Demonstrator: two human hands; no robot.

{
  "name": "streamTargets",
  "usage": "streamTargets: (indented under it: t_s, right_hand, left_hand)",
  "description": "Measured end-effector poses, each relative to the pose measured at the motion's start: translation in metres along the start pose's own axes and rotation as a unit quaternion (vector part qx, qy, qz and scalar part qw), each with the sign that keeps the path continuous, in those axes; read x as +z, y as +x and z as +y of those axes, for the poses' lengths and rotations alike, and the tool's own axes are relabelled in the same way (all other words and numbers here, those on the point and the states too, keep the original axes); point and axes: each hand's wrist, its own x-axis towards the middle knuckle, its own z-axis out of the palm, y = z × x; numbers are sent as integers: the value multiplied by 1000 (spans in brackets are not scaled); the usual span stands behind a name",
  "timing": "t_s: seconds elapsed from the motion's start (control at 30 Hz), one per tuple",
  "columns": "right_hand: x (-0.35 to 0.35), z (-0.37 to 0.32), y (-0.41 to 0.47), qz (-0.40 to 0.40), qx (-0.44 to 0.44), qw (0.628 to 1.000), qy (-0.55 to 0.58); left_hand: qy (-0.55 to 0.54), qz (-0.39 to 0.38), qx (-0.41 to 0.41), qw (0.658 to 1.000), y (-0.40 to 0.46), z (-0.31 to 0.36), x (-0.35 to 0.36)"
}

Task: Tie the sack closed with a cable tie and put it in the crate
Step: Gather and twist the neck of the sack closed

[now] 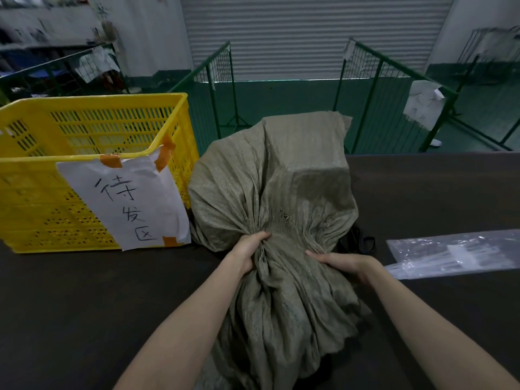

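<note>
sack: a grey-green woven plastic sack (270, 187) lies on the counter, its full body at the far side and its loose mouth fabric spilling toward the near edge
neck: the fabric is bunched into a narrow waist between the two hands, with creases fanning out from it both ways
left hand: the left hand (249, 253) is closed around the left side of the gathered neck – thumb on top, fingers wrapped under the bunch
right hand: the right hand (342, 261) is pressed flat against the right side of the neck with fingers extended along the fabric, not closed around it
crate: a yellow slotted plastic crate (92, 128) stands on the counter to the left of the sack, just beside it; whether they touch cannot be told
label: a white paper sheet with handwritten black characters (126, 204) is fixed to the crate's near right corner with strips of orange tape
cable ties: thin black looped strips (365, 244) show on the counter just right of the sack – too dark to tell more
bag: a clear plastic bag (455, 253) lies flat on the counter at the right, well apart from the crate
counter: a dark flat counter (84, 291) carries all of these
background: green wire-mesh fence panels (363, 66) stand beyond the far edge, in front of a grey roller shutter
</note>
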Motion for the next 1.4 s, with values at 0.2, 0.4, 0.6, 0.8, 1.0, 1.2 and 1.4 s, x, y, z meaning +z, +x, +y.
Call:
streamTargets:
  t_s: [0.2, 0.4, 0.6, 0.8, 1.0, 1.2, 1.4]
  right_hand:
    - [5, -4, 10, 57, -125, 982, 132]
    - [27, -7, 24, 70, -165, 974, 136]
    - [23, -14, 17, 84, -134, 986, -44]
    - [33, -18, 24, 157, -218, 951, 154]
    - [46, -20, 30, 230, -271, 928, 109]
    - [50, -13, 31, 263, -216, 940, 36]
    - [51, -5, 25, 282, -247, 927, -12]
  left_hand:
    - [90, -39, -86, 991, 2, 8, -6]
    - [136, 0, -67, 988, 0, 8, -5]
    - [72, 16, -24, 997, 2, -1, -1]
    - [50, -30, -78, 995, 11, -1, 3]
    - [205, -74, -117, 969, 7, 9, 6]
    - [127, -25, -54, 990, 10, -4, 11]
    - [53, -7, -19, 998, 13, -8, 18]
